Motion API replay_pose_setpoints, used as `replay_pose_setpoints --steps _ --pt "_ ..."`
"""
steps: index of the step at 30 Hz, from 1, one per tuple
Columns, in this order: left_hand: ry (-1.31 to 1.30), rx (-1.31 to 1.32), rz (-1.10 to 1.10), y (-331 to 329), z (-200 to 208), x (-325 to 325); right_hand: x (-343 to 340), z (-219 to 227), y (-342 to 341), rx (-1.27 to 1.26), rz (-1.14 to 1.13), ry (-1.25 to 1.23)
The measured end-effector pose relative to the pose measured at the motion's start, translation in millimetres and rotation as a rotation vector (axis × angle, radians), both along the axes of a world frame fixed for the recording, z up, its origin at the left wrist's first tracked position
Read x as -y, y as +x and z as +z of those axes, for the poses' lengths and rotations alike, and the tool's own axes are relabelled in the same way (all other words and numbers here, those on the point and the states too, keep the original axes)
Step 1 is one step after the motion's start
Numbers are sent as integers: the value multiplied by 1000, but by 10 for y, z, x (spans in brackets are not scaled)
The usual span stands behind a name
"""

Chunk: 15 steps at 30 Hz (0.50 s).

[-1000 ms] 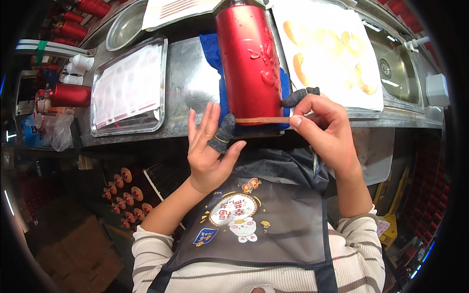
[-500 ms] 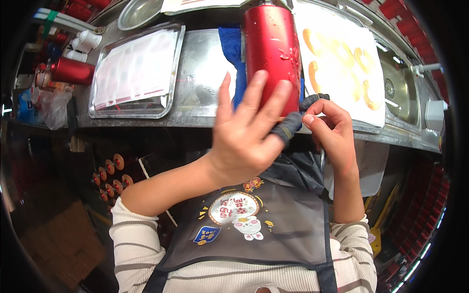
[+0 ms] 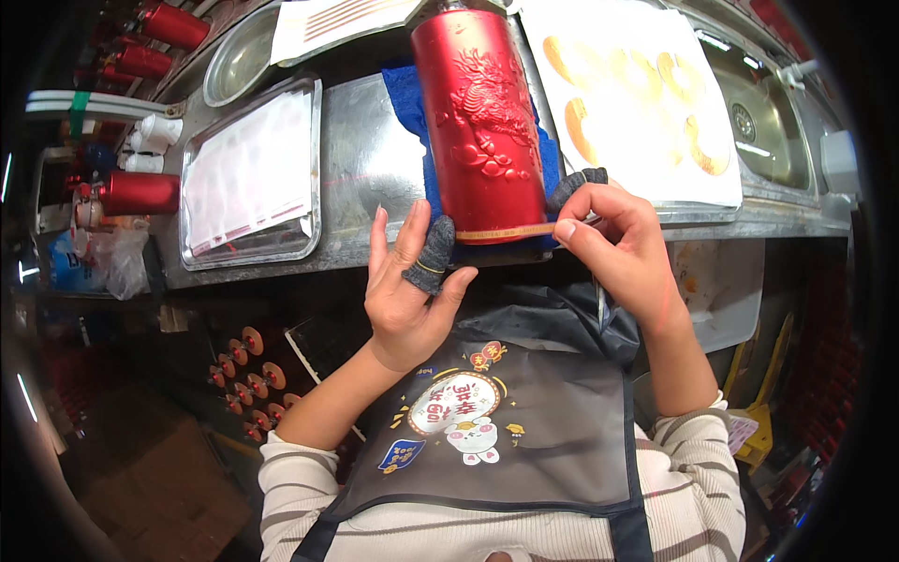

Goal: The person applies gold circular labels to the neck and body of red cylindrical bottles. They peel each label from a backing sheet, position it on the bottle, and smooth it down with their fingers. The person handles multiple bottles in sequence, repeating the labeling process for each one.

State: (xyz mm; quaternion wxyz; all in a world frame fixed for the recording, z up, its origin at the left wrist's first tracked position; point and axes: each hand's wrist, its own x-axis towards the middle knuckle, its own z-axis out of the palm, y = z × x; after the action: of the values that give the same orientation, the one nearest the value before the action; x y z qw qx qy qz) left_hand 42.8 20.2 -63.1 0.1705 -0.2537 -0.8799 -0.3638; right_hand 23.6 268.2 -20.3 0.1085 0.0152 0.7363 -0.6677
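A red metal cylinder (image 3: 482,103) with a raised dragon relief lies on a blue cloth (image 3: 405,101), its near end toward me. Across that near end runs a thin gold strip (image 3: 506,232). My right hand (image 3: 623,248) pinches the strip's right end between thumb and forefinger. A grey finger sleeve (image 3: 573,190) covers another of its fingertips, and a thin metallic tool (image 3: 601,302) shows under the palm. My left hand (image 3: 407,300) has its fingers spread, and its finger in a grey sleeve (image 3: 432,258) rests against the cylinder beside the strip's left end.
On the left stands a clear tray (image 3: 314,178) holding a printed sheet (image 3: 253,169). A white sheet with gold curved shapes (image 3: 637,112) lies right of the cylinder, before a metal sink (image 3: 763,122). A metal bowl (image 3: 229,70) is at the back left; red cylinders (image 3: 140,192) stand farther left.
The cylinder has turned, bringing its dragon relief into view. My left hand has drawn back from over it to its near left edge. The gold strip now shows stretched across.
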Motion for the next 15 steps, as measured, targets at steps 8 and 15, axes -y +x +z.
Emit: replay_pose_setpoints --steps 8,15 --pt "-155 -161 -56 -126 223 -123 -29 -70 -9 8 -17 -19" --pt "-301 -282 -97 -268 434 -325 -26 -41 -32 113 -1 -98"
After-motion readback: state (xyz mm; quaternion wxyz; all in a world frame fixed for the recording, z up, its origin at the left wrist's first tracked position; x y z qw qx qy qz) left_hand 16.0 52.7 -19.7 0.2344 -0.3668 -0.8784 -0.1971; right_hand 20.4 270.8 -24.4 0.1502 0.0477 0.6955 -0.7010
